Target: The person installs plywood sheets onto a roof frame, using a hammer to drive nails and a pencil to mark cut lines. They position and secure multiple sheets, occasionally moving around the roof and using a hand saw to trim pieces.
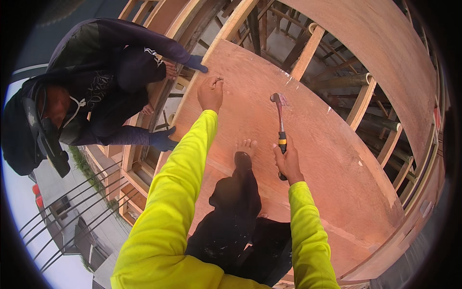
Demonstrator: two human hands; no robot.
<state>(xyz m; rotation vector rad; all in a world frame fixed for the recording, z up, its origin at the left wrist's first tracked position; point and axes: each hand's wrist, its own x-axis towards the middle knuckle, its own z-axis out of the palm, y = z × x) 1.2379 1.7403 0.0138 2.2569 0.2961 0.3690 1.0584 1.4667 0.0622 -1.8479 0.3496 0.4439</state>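
Observation:
My right hand [288, 161] is wrapped round the black and yellow grip of a claw hammer [280, 120]. The hammer's head points away from me, over a reddish plywood sheet [308, 144]. Near the sheet's far left part, my left hand [210, 94] is closed in a pinch, with something small and dark at the fingertips that I cannot make out. My bare foot [245, 147] rests on the plywood between my two arms.
A co-worker [96, 82] in dark clothes crouches at the left, gloved hands [196, 63] on the plywood's edge. Beyond the sheet, timber joists [308, 52] span open gaps above poles. A curved plywood panel [385, 53] lies at upper right. Steel bars [77, 212] jut out at lower left.

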